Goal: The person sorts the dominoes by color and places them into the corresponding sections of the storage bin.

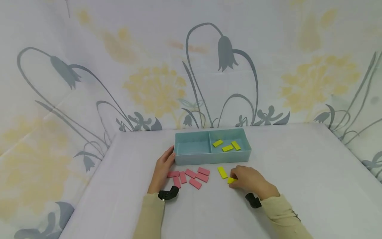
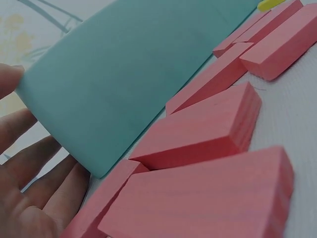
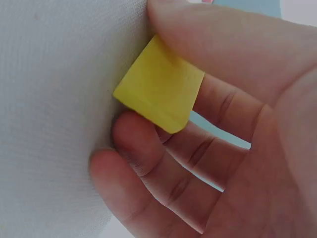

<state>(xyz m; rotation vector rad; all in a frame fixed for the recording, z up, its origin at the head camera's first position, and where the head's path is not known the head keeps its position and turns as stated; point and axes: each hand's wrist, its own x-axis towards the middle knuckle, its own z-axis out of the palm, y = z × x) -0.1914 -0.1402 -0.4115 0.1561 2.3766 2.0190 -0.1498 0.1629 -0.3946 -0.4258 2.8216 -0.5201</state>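
A light blue two-part box [image 1: 213, 159] stands on the table. My left hand [image 1: 163, 166] rests against its left end; in the left wrist view the fingers [image 2: 37, 151] lie fairly straight along that end. My right hand [image 1: 250, 179] pinches a yellow block [image 3: 161, 87] between thumb and fingers, low over the cloth. Another yellow block [image 1: 222, 172] lies just left of it, in front of the box. Inside the right compartment are three yellow blocks [image 1: 227, 148]; the left compartment [image 1: 192, 144] holds nothing. Several pink blocks [image 1: 195, 183] lie between my hands, in front of the box.
A white cloth [image 1: 203, 212] covers the table. Behind the table hangs a flower-patterned sheet [image 1: 158, 89], close to the back of the box. Black wrist straps [image 1: 168, 193] sit on both wrists.
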